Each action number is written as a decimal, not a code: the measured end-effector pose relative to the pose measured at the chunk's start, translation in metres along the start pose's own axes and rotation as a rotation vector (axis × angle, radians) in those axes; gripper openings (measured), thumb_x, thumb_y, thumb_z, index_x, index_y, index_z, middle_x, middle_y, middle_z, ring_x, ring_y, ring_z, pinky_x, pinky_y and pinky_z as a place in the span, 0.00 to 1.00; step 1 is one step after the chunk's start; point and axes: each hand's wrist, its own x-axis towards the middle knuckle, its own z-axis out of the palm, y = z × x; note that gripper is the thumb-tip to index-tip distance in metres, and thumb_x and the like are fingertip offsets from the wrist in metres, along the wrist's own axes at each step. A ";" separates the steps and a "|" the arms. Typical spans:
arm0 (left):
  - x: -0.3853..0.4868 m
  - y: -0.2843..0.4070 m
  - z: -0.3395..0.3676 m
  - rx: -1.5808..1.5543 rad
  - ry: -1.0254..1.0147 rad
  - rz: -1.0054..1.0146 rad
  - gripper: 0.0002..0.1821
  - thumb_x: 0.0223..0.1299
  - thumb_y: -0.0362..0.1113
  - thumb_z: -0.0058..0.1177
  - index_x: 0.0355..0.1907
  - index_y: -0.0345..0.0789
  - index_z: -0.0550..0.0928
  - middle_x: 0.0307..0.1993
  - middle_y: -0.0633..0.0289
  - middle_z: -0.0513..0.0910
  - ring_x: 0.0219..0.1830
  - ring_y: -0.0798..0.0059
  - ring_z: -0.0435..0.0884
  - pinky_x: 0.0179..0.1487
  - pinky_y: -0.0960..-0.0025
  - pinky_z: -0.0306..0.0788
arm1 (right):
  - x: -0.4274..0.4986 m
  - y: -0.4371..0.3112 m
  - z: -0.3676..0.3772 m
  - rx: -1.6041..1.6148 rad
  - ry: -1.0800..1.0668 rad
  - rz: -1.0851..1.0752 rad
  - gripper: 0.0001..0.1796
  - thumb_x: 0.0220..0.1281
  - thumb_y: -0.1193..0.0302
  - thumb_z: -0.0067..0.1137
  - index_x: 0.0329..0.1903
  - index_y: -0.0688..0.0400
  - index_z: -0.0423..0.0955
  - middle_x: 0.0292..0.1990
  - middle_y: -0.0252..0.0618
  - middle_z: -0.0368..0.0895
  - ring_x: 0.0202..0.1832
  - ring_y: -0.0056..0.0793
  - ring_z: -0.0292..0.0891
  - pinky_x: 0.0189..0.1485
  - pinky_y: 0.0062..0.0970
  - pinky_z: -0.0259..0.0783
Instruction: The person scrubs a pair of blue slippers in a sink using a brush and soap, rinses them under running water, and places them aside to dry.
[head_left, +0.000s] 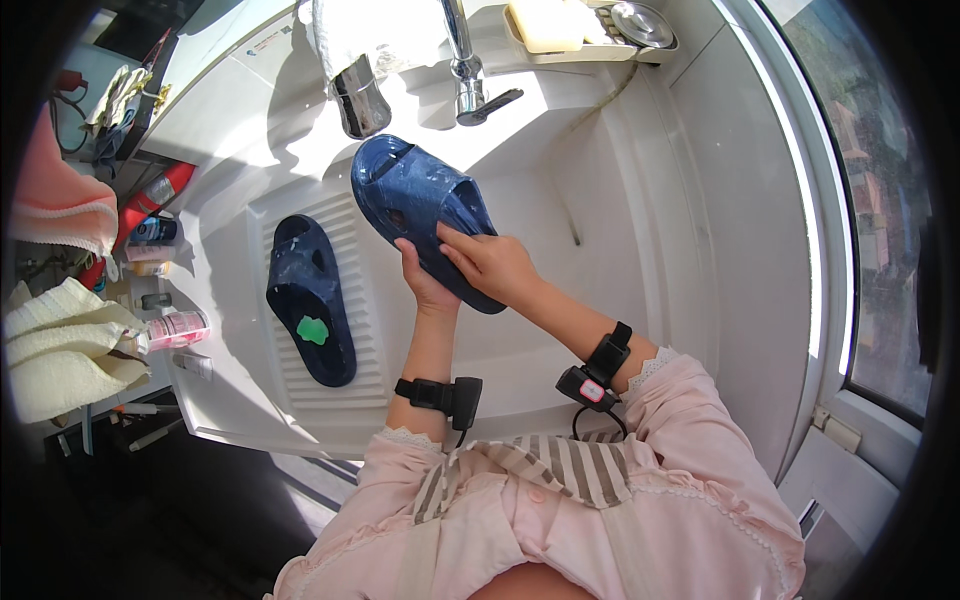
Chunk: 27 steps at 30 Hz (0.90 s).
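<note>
A wet-looking blue slide slipper with whitish suds or streaks is held above the laundry sink basin, its toe end near the tap. My left hand grips its side edge from below, thumb up against the edge. Across the footbed lies my right hand, with its fingers reaching to the strap opening; its palm side is hidden. The matching blue slipper rests on the ribbed washboard of the sink, to the left. On that slipper's footbed sits a green piece, perhaps soap.
A chrome tap and a metal spout-like cylinder stand over the basin's back. A soap tray sits at the back right. Bottles, a pink-labelled can and towels crowd the left. A window borders the right.
</note>
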 end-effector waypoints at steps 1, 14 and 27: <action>0.001 0.001 0.000 -0.006 -0.034 -0.025 0.41 0.57 0.68 0.52 0.64 0.39 0.68 0.59 0.60 0.75 0.62 0.63 0.72 0.67 0.60 0.66 | -0.002 0.001 0.000 -0.054 -0.128 0.004 0.17 0.65 0.61 0.56 0.56 0.40 0.75 0.18 0.41 0.77 0.18 0.41 0.76 0.22 0.36 0.70; 0.008 0.001 0.007 -0.012 0.025 -0.077 0.42 0.60 0.72 0.42 0.66 0.42 0.66 0.59 0.61 0.74 0.60 0.65 0.73 0.65 0.61 0.67 | -0.012 0.008 -0.008 -0.380 0.074 0.075 0.21 0.65 0.56 0.55 0.61 0.36 0.72 0.15 0.38 0.75 0.16 0.38 0.74 0.19 0.33 0.68; 0.017 0.000 -0.002 -0.076 0.058 0.007 0.43 0.61 0.74 0.38 0.67 0.43 0.65 0.62 0.61 0.72 0.61 0.64 0.72 0.68 0.61 0.65 | -0.026 0.019 -0.005 -0.197 -0.090 0.005 0.20 0.66 0.55 0.55 0.60 0.34 0.72 0.15 0.36 0.75 0.16 0.35 0.74 0.19 0.31 0.68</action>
